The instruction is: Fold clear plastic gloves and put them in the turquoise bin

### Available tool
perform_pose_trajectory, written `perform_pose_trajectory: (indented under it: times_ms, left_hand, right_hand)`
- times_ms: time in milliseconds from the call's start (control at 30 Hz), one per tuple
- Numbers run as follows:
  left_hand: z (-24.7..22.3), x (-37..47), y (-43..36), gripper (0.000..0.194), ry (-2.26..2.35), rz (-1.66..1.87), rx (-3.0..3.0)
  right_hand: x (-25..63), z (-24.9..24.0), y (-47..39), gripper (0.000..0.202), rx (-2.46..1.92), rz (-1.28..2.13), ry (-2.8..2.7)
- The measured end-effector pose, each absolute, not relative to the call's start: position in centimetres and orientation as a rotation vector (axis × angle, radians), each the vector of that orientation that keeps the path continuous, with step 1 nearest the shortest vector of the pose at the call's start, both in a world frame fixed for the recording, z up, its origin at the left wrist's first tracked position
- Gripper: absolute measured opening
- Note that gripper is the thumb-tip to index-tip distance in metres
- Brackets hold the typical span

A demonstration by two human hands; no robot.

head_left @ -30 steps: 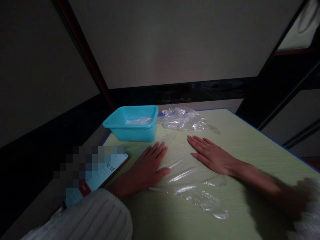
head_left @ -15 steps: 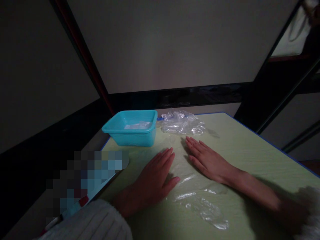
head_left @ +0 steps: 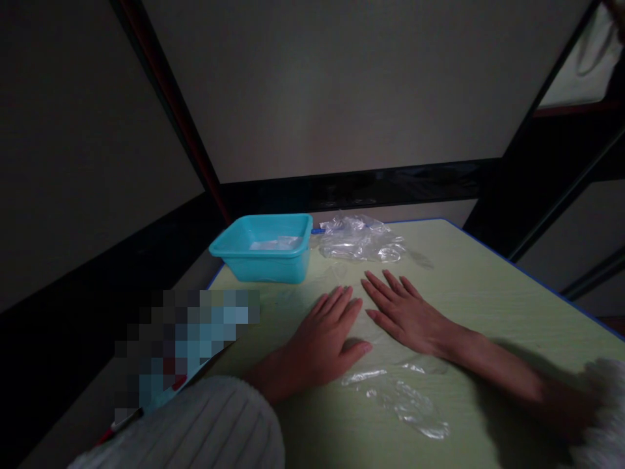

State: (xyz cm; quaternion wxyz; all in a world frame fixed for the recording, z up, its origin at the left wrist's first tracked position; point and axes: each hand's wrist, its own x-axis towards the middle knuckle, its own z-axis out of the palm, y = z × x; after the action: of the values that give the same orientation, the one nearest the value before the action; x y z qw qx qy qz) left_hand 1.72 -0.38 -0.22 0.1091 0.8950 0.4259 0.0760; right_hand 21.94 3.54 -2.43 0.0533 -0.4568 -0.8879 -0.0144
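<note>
Lying palm down near the centre of the frame, the left hand [head_left: 319,345] holds its fingers close together with the thumb apart, while the right hand [head_left: 415,319], just right of centre, has its fingers fanned; neither grips anything. Beneath and between them a clear plastic sheet [head_left: 407,407] is spread on the pale green table [head_left: 498,299], its wrinkled end at lower centre-right. Beyond the fingertips, a crumpled heap of clear plastic [head_left: 361,241] sits just right of a turquoise basin [head_left: 263,267], left of centre.
</note>
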Motion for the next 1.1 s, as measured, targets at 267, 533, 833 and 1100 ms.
perform_pose_trajectory:
  times_ms: [267,533,833,1100]
  left_hand:
    - [-0.3,1.7,0.0,0.062,1.271,0.177,2.636]
    - [-0.6,1.4,0.0,0.060,1.299,0.162,2.648]
    - [-0.9,0.5,-0.2,0.057,1.363,0.163,2.618]
    - [-0.8,0.1,-0.2,0.054,1.369,0.153,2.610]
  right_hand:
    - [21.7,-1.9,3.4,0.061,-1.478,0.030,-2.680]
    - [22.2,-2.6,3.7,0.061,-1.438,-0.075,-2.666]
    - [22.5,-2.8,3.8,0.061,-1.479,-0.078,-2.608]
    - [22.7,-2.6,4.0,0.063,-1.501,-0.044,-2.612]
